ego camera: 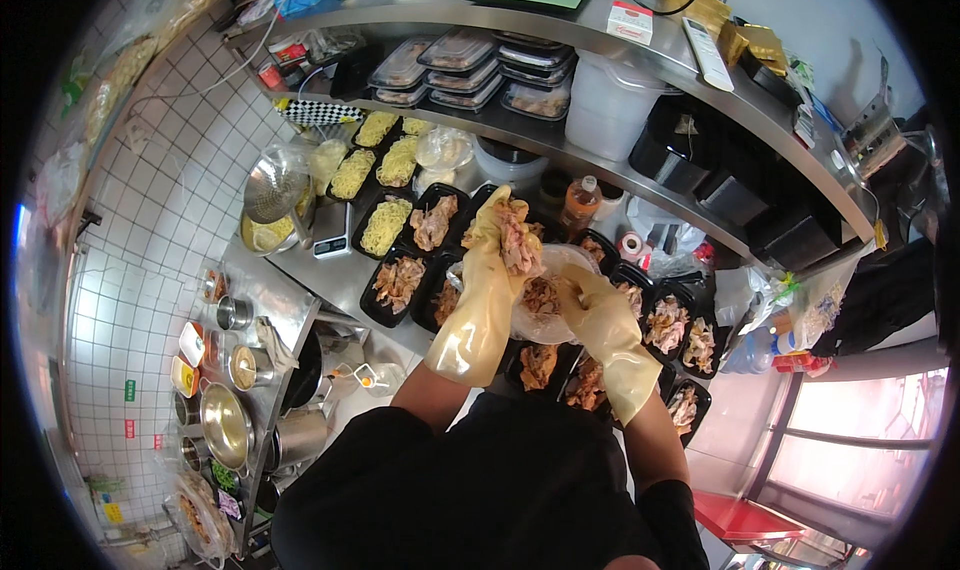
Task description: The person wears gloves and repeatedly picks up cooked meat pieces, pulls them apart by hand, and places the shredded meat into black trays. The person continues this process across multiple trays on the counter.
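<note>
Both hands wear long cream rubber gloves. My left hand (493,229) holds a piece of cooked meat (517,244) above black plastic trays. My right hand (577,289) is over the rim of a round clear tub (553,326) with shredded meat (541,295) in it; its fingertips are partly hidden, and whether they grip anything does not show. Around the tub stand several black trays with meat, one at the left (397,285), one in front (538,366) and one at the right (667,324). Farther left, a black tray holds yellow noodles (386,226).
Behind the trays, a steel shelf (480,131) carries stacked lidded containers (459,51) and a white plastic bucket (611,105). An orange bottle (581,201) stands under it. At left are a digital scale (332,232), a strainer (276,186) and a side counter with metal bowls (225,426).
</note>
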Tool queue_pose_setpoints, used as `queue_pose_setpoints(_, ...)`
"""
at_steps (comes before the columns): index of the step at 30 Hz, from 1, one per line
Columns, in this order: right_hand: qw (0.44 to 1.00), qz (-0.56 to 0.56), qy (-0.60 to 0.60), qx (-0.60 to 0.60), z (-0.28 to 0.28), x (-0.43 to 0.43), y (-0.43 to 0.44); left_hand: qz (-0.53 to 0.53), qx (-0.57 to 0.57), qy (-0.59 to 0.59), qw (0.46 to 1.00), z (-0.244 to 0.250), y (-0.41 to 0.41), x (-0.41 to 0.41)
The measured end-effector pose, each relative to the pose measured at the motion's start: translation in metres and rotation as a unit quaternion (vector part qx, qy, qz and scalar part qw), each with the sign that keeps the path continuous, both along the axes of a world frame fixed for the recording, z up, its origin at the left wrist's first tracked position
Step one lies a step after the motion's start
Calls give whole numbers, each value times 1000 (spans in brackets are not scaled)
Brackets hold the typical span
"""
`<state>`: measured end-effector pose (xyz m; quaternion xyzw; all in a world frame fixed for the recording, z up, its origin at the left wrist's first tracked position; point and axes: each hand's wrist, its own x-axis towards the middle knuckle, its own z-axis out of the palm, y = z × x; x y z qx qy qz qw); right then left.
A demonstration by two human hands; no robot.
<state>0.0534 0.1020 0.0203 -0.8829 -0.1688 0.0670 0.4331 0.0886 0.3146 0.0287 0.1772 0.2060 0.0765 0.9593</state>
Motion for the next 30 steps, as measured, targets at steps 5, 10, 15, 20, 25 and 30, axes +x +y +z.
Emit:
queue_pose_setpoints(5, 985, 32, -105, 130, 44, -5, 19, 10, 176, 16, 984, -9, -15, 1)
queue_pose_setpoints(10, 987, 49, -152, 18, 45, 6, 28, -42, 255, -16, 966, -4, -23, -9)
queue_pose_setpoints(15, 971, 70, -220, 58, 23, 14, 24, -39, 263, -87, 960, 2, -41, -18)
queue_pose_setpoints(20, 967, 80, -233, 65, 16, 15, 20, -26, 288, -128, 949, -6, -47, -21)
queue_pose_setpoints(25, 957, 100, -266, 62, 14, 22, 24, -25, 260, -92, 961, -1, -46, -19)
queue_pose_setpoints(30, 962, 30, -271, -15, -9, 13, 28, -20, 186, 4, 982, -16, -35, -7)
